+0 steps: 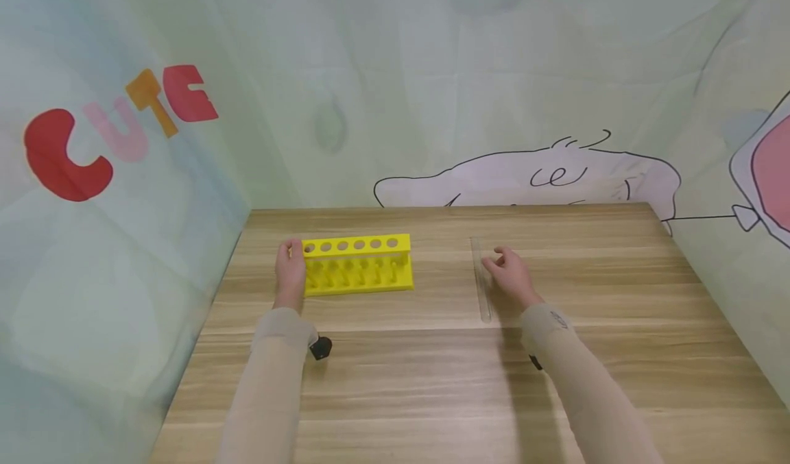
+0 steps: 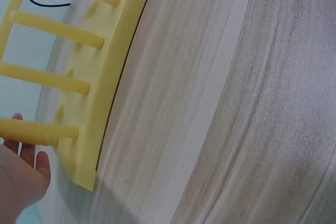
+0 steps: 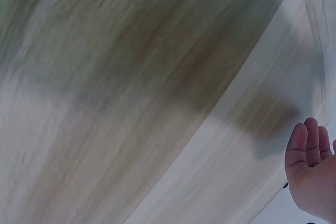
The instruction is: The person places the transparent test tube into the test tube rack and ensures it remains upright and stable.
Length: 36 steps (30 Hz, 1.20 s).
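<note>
A yellow test tube rack (image 1: 358,288) stands on the left part of the table, its row of round holes along the top. My left hand (image 1: 290,269) grips the rack's left end, and the left wrist view shows its fingers (image 2: 43,165) around the end post. Right of the rack, a clear glass test tube (image 1: 481,282) lies lengthwise on the wood, rounded end toward me. My right hand (image 1: 511,275) hovers just right of the tube, thumb and fingers apart and loosely bent, holding nothing. In the right wrist view the tube (image 3: 316,30) runs down the upper right edge.
The wood-grain table (image 1: 401,388) ends at a printed cloth backdrop (image 1: 345,94) behind and on both sides. A small black piece (image 1: 321,347) shows at the left cuff, and the right arm casts a shadow on the tabletop.
</note>
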{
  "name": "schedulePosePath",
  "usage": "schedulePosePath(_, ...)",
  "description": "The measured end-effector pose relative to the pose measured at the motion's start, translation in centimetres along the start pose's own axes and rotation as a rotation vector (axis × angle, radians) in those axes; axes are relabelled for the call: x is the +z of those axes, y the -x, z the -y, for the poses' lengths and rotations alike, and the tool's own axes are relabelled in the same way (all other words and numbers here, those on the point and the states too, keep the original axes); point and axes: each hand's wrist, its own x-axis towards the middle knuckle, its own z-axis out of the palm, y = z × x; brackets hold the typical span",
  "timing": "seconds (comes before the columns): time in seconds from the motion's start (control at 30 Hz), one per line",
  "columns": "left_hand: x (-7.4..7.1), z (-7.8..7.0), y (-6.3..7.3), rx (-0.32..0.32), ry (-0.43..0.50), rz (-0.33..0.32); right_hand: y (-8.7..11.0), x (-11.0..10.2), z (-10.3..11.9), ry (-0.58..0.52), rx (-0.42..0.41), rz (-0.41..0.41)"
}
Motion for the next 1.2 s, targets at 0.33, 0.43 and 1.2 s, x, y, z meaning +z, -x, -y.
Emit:
schedulePosePath(0.33,0.0,0.4,-0.5,0.005,-0.016,-0.002,0.0,0.4,0.6,0.0,0.01,0.002)
schedulePosePath(0.43,0.1,0.5,-0.7,-0.004,-0.018,0.002,-0.1,0.6,0.6,-0.003,0.012,0.001)
schedulePosePath(1.2,0.0,0.5,-1.0,0.018,0.005,0.004,-0.6,1.2,1.1,0.005,0.06,0.053)
